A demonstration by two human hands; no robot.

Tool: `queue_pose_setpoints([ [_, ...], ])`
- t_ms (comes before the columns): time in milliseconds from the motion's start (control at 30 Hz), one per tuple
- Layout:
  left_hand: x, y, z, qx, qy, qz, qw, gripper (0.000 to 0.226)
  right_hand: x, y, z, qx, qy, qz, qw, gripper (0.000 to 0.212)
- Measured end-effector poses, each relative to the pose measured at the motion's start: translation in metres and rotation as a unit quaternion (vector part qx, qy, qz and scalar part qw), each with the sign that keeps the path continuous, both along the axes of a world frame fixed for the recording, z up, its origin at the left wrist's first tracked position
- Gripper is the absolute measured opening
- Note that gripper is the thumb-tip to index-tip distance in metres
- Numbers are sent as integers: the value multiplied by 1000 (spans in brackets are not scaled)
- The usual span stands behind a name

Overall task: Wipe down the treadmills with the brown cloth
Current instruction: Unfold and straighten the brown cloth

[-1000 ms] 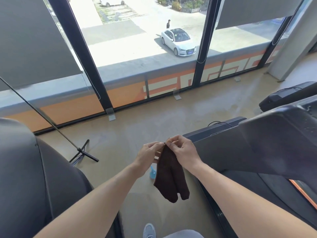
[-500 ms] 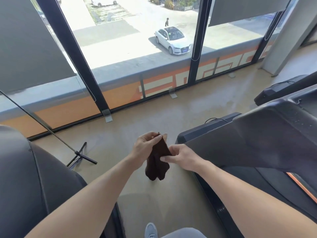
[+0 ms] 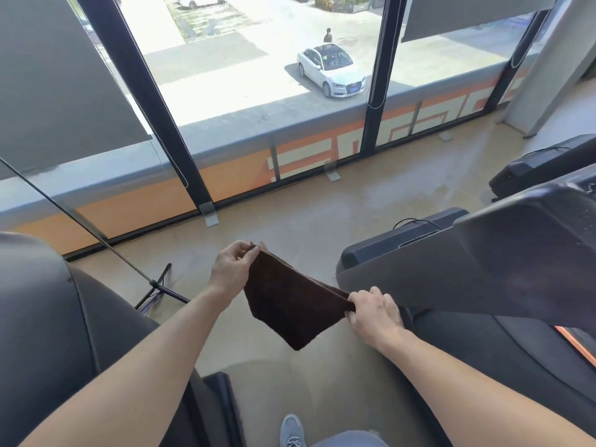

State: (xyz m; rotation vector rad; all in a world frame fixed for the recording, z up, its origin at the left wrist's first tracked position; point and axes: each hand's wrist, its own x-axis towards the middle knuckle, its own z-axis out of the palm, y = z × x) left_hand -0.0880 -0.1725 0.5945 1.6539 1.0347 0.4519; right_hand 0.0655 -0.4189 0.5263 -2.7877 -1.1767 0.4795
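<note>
**Brown cloth stretched between two hands, between the treadmills**

At the far left a dark grey treadmill (image 3: 48, 317) fills the lower corner, its curved body rising beside the person's left forearm. Just past it, a thin metal rod slants down to a small black stand (image 3: 158, 287) on the tan floor (image 3: 290, 221).

The left hand (image 3: 230, 269) is raised in the middle of the view. Its fingers (image 3: 248, 254) are curled, with thumb and forefinger pressed together on the upper corner of the brown cloth (image 3: 287, 304). The cloth hangs in the air above the floor, pulled into a slanted sheet between the two hands, its free lower corner pointing down; it touches neither treadmill.

The right hand (image 3: 375, 312) sits lower, pinching the opposite corner of the cloth; its knuckles are bent and the fingertips are hidden under the cloth edge. This hand is just beside the dark console arm of the right treadmill (image 3: 516, 269), whose base has a black cable looped on top.

Below, a grey shoe (image 3: 292, 430) shows at the bottom edge.

Behind everything runs a tall window (image 3: 258, 75) with black frames and partly lowered grey blinds. Outside, a white car (image 3: 330, 71) stands on bright pavement with a person (image 3: 328, 35) near it. At the far right another black treadmill (image 3: 541, 164) sits beside a pale column.
</note>
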Motion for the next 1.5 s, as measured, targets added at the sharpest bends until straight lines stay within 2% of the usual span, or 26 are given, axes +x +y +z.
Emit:
queue_pose_setpoints([
  [67,-11,0,-24,-5,23,24,999,15,3,0,1,17,-42,6,999,29],
  [167,-23,-2,-50,-18,38,48,998,14,10,-3,7,57,-61,32,996,25],
  [267,-26,0,-59,-32,48,68,996,13,14,-4,18,100,-102,140,980,11],
  [300,-26,4,-61,-36,48,77,995,13,15,-5,18,111,-110,188,970,15],
  [367,-23,12,-64,-33,55,95,993,14,14,-7,15,136,-89,276,947,29],
  [500,-10,16,-55,9,81,130,988,14,-5,0,23,142,-58,371,916,18],
  [567,-4,16,-51,14,87,146,985,14,-17,8,34,128,-49,390,911,23],
  [633,-1,19,-49,7,89,160,983,14,-26,17,50,113,27,308,944,35],
  [700,-4,26,-51,-11,79,171,982,12,-22,22,59,97,112,148,978,45],
  [767,-7,32,-54,-18,65,147,987,12,-8,24,56,109,186,-11,976,46],
  [833,-10,31,-52,-31,43,111,992,10,6,22,54,134,243,-116,954,46],
  [900,-9,28,-51,-44,15,100,994,9,13,19,54,139,247,-128,950,48],
  [1000,-7,27,-49,-57,-3,121,991,10,13,14,53,145,208,-102,962,43],
  [1067,-5,29,-48,-63,-5,138,988,9,10,12,53,224,259,-164,925,42],
  [1133,-3,29,-44,-58,-8,139,988,8,8,13,52,316,333,-235,857,40],
  [1167,-2,28,-42,-56,-14,138,989,8,7,14,52,332,338,-241,847,40],
  [1233,0,27,-38,-52,-31,138,989,8,6,16,52,328,358,-233,843,46],
  [1300,4,23,-30,-43,-47,137,988,9,4,17,47,329,404,-260,813,54],
  [1433,16,15,-19,-12,-59,86,994,7,2,20,24,325,420,-367,764,36],
  [1500,20,10,-17,-2,-58,54,997,7,2,21,15,281,442,-382,762,28],
])
